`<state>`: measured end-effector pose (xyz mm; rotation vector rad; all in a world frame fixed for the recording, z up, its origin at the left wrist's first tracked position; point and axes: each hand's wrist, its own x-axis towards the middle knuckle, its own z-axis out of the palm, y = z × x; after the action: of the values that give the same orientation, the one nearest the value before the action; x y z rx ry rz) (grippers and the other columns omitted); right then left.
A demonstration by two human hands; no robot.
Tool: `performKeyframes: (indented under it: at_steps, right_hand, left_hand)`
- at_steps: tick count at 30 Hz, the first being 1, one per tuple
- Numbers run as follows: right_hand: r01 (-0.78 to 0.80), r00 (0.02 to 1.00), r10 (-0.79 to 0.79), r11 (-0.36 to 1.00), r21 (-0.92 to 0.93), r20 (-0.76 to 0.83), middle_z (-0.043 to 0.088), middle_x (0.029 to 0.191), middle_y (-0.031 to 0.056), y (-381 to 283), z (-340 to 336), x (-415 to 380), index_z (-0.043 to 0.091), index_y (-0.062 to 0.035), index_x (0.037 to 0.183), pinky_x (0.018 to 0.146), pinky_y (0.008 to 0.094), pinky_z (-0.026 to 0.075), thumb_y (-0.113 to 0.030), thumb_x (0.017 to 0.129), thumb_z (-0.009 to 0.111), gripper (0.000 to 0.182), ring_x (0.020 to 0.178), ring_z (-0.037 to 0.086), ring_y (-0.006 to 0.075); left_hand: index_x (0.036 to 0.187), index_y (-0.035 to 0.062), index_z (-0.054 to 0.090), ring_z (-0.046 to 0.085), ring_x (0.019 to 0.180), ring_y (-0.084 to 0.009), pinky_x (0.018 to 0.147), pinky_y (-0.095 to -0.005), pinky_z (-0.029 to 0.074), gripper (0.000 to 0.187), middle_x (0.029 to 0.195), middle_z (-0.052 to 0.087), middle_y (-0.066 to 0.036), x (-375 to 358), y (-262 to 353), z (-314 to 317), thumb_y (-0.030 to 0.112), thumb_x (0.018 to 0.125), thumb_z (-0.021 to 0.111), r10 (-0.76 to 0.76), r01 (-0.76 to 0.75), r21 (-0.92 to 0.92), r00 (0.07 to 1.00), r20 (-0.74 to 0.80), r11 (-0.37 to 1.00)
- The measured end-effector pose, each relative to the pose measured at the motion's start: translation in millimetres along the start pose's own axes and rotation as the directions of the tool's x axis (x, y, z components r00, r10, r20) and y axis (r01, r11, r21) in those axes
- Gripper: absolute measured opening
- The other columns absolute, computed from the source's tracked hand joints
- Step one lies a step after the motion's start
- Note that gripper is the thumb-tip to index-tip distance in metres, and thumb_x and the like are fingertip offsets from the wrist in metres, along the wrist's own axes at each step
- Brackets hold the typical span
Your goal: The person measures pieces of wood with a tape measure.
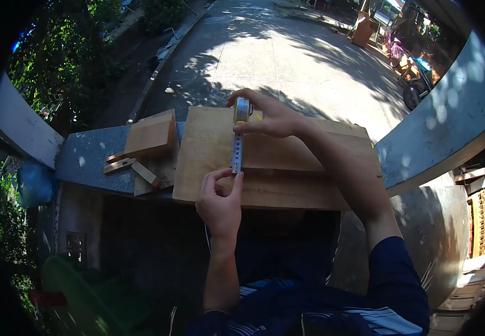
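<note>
We have a wooden board [287, 168] lying flat on the grey stone surface [85, 159], its near edge hanging a little over the surface's front. Our right hand [270, 117] is closed around the tape measure case [242, 109] at the board's far edge, fingers curled over the top and thumb pressed at the side. The tape blade [236, 151] runs from the case straight toward us across the board. Our left hand [220, 199] pinches the blade's free end between thumb and forefinger, near the board's near edge, the other fingers loosely curled.

Just left of the board sits a thick wood block [150, 134], overlapping a thinner plank beneath it, with a few small offcuts [133, 168] lying beside it on the surface. None of these touches the tape or lies in its line. Beyond the surface a sunlit concrete road [287, 56] stretches away, with bushes [69, 61] at the left.
</note>
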<state>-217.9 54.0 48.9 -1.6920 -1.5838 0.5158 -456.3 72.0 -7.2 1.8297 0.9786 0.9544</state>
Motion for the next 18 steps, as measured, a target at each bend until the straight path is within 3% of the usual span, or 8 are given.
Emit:
performKeyframes:
  at_steps: [1, 4, 8, 11, 13, 14, 16, 18]
  right_hand:
    - [-0.004, 1.0, 0.004, 1.0, -0.017, 0.019, 0.054, 0.136, 0.0162, 4, 3, 2, 0.048, -0.009, 0.139, 0.113, 0.0452, 0.037, -0.045, 0.084, 0.077, 0.072, 0.132, 0.049, 0.0318]
    - [-0.037, 0.999, 0.038, 0.999, -0.029, 0.033, 0.054, 0.136, 0.0161, 12, 7, 3, 0.048, -0.0091, 0.139, 0.114, 0.0464, 0.036, -0.045, 0.084, 0.075, 0.071, 0.132, 0.049, 0.0319]
    - [-0.064, 0.997, 0.063, 0.997, 0.03, 0.037, 0.056, 0.134, 0.0166, 23, 7, 7, 0.049, -0.0082, 0.138, 0.113, 0.0467, 0.037, -0.044, 0.085, 0.075, 0.069, 0.131, 0.05, 0.0319]
    - [-0.088, 0.996, 0.089, 0.996, -0.027, 0.024, 0.057, 0.133, 0.0178, 22, 3, 10, 0.051, -0.0071, 0.136, 0.111, 0.0452, 0.038, -0.044, 0.084, 0.076, 0.069, 0.131, 0.05, 0.0318]
    - [-0.033, 0.999, 0.031, 0.994, -0.102, -0.021, 0.059, 0.129, 0.0228, 30, 6, 12, 0.049, -0.0074, 0.139, 0.105, 0.0427, 0.043, -0.047, 0.082, 0.077, 0.075, 0.124, 0.056, 0.0354]
    - [-0.008, 0.999, 0.002, 0.99, -0.139, -0.045, 0.061, 0.126, 0.0254, 34, 6, 13, 0.049, -0.0076, 0.14, 0.102, 0.0415, 0.045, -0.049, 0.081, 0.077, 0.077, 0.12, 0.059, 0.0372]
    - [-0.077, 0.997, 0.076, 0.993, -0.091, -0.007, 0.058, 0.132, 0.0211, 34, 5, 12, 0.049, -0.0085, 0.139, 0.108, 0.0462, 0.041, -0.048, 0.083, 0.075, 0.074, 0.126, 0.055, 0.0349]
    - [-0.118, 0.993, 0.119, 0.992, -0.038, 0.021, 0.056, 0.135, 0.0198, 35, 7, 12, 0.048, -0.0095, 0.14, 0.111, 0.049, 0.038, -0.048, 0.084, 0.074, 0.073, 0.13, 0.052, 0.0347]
  left_hand:
    - [0.098, 0.0058, 0.076, 0.042, 0.054, -0.0066, 0.052, -0.0265, 0.035, 0.022, 0.062, 0.048, 0.002, 1, 0, 3, 0.021, 0.083, 0.083, -0.005, 0.005, -0.004, 1.0, 0.002, 1.0]
    - [0.09, 0.0058, 0.073, 0.052, 0.054, -0.0134, 0.056, -0.0324, 0.044, 0.02, 0.083, 0.068, -0.002, 5, -2, 7, 0.02, 0.08, 0.083, -0.034, 0.035, 0.078, 0.999, -0.013, 0.996]
    - [0.087, 0.0063, 0.074, 0.052, 0.053, -0.0138, 0.056, -0.034, 0.044, 0.019, 0.078, 0.068, -0.003, 10, -2, 7, 0.021, 0.079, 0.083, -0.024, 0.025, 0.107, 1.0, -0.009, 0.994]
    - [0.086, 0.006, 0.074, 0.052, 0.052, -0.0137, 0.055, -0.0345, 0.043, 0.019, 0.076, 0.068, -0.003, 14, 4, 4, 0.021, 0.079, 0.083, -0.053, 0.051, 0.108, 0.998, 0.016, 0.993]
    - [0.087, 0.0057, 0.074, 0.052, 0.052, -0.0135, 0.055, -0.0343, 0.043, 0.02, 0.077, 0.068, -0.003, 16, 5, 3, 0.022, 0.079, 0.083, -0.061, 0.057, 0.125, 0.998, 0.031, 0.99]
    - [0.089, 0.0054, 0.074, 0.049, 0.052, -0.0114, 0.053, -0.032, 0.04, 0.02, 0.07, 0.062, -0.002, 16, 3, 3, 0.021, 0.079, 0.083, -0.047, 0.044, 0.124, 0.999, 0.027, 0.991]
    - [0.093, 0.0049, 0.076, 0.043, 0.051, -0.0071, 0.051, -0.0276, 0.035, 0.021, 0.057, 0.049, 0.001, 15, 0, 4, 0.02, 0.081, 0.084, -0.016, 0.014, 0.121, 1.0, 0.018, 0.993]
    - [0.093, 0.0039, 0.076, 0.044, 0.052, -0.0072, 0.051, -0.0275, 0.035, 0.021, 0.063, 0.056, -0.001, 14, -1, 4, 0.019, 0.082, 0.084, 0.045, -0.044, 0.114, 0.999, -0.004, 0.993]
